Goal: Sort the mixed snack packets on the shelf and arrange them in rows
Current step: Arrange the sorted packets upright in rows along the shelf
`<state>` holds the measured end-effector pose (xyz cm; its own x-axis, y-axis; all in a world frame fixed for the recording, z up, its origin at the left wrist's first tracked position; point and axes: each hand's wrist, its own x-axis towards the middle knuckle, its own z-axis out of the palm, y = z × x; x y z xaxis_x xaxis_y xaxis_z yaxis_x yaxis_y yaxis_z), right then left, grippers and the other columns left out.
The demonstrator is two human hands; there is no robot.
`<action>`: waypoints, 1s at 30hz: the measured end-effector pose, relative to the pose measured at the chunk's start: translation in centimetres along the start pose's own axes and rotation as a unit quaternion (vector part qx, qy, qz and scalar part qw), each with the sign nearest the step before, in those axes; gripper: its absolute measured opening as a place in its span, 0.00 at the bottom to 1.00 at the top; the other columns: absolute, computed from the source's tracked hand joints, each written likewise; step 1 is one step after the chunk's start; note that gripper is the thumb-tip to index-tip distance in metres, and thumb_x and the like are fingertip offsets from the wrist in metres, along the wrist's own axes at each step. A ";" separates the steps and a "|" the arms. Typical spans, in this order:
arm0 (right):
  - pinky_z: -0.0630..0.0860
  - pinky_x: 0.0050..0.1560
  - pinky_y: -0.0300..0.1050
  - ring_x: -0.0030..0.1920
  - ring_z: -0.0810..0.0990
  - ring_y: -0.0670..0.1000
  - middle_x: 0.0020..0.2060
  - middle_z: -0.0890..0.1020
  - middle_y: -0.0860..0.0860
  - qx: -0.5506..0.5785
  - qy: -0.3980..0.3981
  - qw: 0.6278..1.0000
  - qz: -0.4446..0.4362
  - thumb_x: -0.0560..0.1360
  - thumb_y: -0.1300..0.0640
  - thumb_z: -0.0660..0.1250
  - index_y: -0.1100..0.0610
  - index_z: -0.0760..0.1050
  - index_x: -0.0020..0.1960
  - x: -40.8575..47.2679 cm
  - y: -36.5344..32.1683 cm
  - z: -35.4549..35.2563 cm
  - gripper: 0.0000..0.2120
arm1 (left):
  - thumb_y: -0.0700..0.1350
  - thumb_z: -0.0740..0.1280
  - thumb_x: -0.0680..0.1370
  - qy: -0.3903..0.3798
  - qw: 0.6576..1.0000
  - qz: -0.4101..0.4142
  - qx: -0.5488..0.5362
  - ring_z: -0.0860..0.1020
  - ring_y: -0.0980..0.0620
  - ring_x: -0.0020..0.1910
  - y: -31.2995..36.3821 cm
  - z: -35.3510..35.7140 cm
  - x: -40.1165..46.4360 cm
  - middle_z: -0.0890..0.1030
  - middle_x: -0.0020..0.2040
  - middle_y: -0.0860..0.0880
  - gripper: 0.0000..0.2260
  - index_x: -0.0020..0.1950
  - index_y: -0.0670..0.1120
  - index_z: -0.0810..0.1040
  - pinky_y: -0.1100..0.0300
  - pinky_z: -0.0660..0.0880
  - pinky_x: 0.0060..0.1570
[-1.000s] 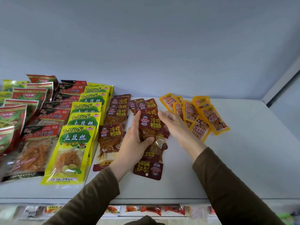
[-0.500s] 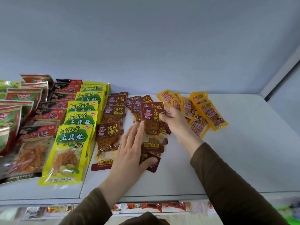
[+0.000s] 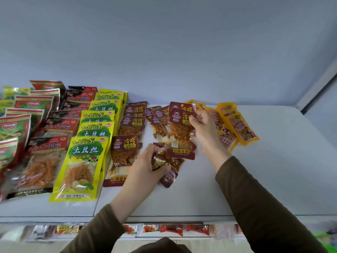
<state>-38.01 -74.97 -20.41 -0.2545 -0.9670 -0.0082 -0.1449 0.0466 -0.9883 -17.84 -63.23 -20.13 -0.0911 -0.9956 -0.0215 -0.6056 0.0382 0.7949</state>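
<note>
On the white shelf (image 3: 255,179) lie rows of snack packets: green-red ones (image 3: 16,128) at far left, then dark red-black ones (image 3: 54,145), yellow TuDouSi packets (image 3: 87,152) and a row of maroon packets (image 3: 125,143). My right hand (image 3: 202,128) pinches the right edge of an upright maroon packet (image 3: 179,125) that tops a small stack at mid-shelf. My left hand (image 3: 145,167) curls its fingers round a crumpled, upside-down maroon packet (image 3: 167,172) near the front. More maroon packets (image 3: 158,117) lie loose behind, partly hidden.
A loose cluster of orange packets (image 3: 238,128) lies right of my right hand. The shelf's right part runs bare to a side wall (image 3: 317,92). A lower shelf (image 3: 171,230) under the front edge holds small red and mixed packets.
My left hand went from lying flat on the front maroon packets to gripping the upside-down one. My right hand lifted its maroon packet further back and up the stack.
</note>
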 end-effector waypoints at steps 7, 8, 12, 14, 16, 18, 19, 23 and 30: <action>0.78 0.45 0.47 0.52 0.83 0.49 0.53 0.83 0.51 -0.034 0.000 0.999 -0.015 0.83 0.54 0.64 0.53 0.72 0.60 0.2 -0.4 -0.6 0.08 | 0.37 0.75 0.76 0.034 0.988 -0.024 -0.152 0.84 0.57 0.51 -0.4 -4.0 0.3 0.86 0.51 0.58 0.17 0.52 0.62 0.81 0.56 0.82 0.50; 0.78 0.45 0.46 0.52 0.83 0.48 0.52 0.83 0.50 -0.032 -0.002 0.999 -0.015 0.83 0.54 0.64 0.53 0.72 0.60 0.1 -0.4 -0.7 0.07 | 0.36 0.75 0.76 0.041 0.982 -0.023 -0.183 0.85 0.53 0.52 -0.3 -5.0 0.5 0.87 0.51 0.54 0.17 0.52 0.59 0.81 0.52 0.83 0.51; 0.75 0.43 0.44 0.48 0.82 0.46 0.51 0.83 0.50 -0.038 -0.005 0.999 -0.019 0.83 0.55 0.64 0.55 0.73 0.60 -0.2 -0.7 -0.6 0.07 | 0.38 0.75 0.73 0.049 0.960 0.008 -0.274 0.87 0.50 0.43 0.8 -8.9 0.9 0.88 0.46 0.48 0.12 0.53 0.51 0.80 0.54 0.84 0.42; 0.76 0.43 0.47 0.47 0.82 0.51 0.51 0.83 0.54 -0.042 -0.012 0.999 -0.019 0.83 0.55 0.64 0.56 0.73 0.60 -0.4 -1.0 -0.6 0.08 | 0.41 0.75 0.72 0.039 0.952 0.044 -0.299 0.85 0.52 0.39 1.5 -10.2 1.2 0.87 0.43 0.49 0.11 0.51 0.52 0.83 0.60 0.82 0.39; 0.78 0.46 0.51 0.47 0.83 0.54 0.49 0.84 0.55 -0.009 -0.027 1.000 -0.007 0.82 0.56 0.64 0.57 0.74 0.58 -0.8 -1.4 -0.3 0.07 | 0.42 0.75 0.72 -0.007 0.951 0.067 -0.302 0.85 0.51 0.41 2.4 -10.3 1.9 0.88 0.45 0.47 0.11 0.54 0.50 0.85 0.62 0.81 0.40; 0.79 0.51 0.53 0.49 0.83 0.52 0.49 0.84 0.52 -0.002 -0.055 0.998 0.002 0.82 0.57 0.65 0.57 0.75 0.57 -1.2 -1.8 0.3 0.06 | 0.39 0.76 0.73 -0.062 0.965 0.079 -0.244 0.84 0.51 0.43 3.2 -8.9 3.1 0.87 0.48 0.43 0.11 0.55 0.47 0.85 0.61 0.81 0.44; 0.79 0.51 0.53 0.49 0.82 0.50 0.49 0.83 0.51 -0.018 -0.070 0.997 0.002 0.82 0.57 0.66 0.55 0.75 0.56 -1.4 -2.0 0.7 0.04 | 0.39 0.76 0.74 -0.084 0.976 0.083 -0.183 0.83 0.52 0.42 3.6 -7.7 3.8 0.87 0.47 0.44 0.10 0.53 0.48 0.85 0.60 0.80 0.45; 0.76 0.43 0.49 0.48 0.81 0.52 0.49 0.82 0.53 0.033 -0.097 0.993 0.058 0.82 0.58 0.66 0.58 0.75 0.58 -2.3 -2.4 1.7 0.06 | 0.42 0.77 0.75 -0.109 0.990 0.084 0.034 0.82 0.55 0.44 4.0 -3.2 6.0 0.84 0.46 0.54 0.09 0.50 0.53 0.81 0.56 0.78 0.46; 0.80 0.39 0.47 0.43 0.84 0.51 0.49 0.84 0.52 0.081 -0.062 0.989 0.105 0.82 0.59 0.66 0.53 0.73 0.57 -4.6 -1.5 2.1 0.05 | 0.58 0.71 0.76 0.089 0.931 0.167 0.314 0.69 0.43 0.70 2.2 0.2 3.5 0.71 0.71 0.47 0.28 0.73 0.53 0.68 0.45 0.74 0.67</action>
<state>-34.62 -71.12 -19.17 -0.1421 -0.9643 -0.2236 0.0569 0.2176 -0.9744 -19.64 -66.59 -18.59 -0.2577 -0.9159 0.3079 -0.9147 0.3339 0.2278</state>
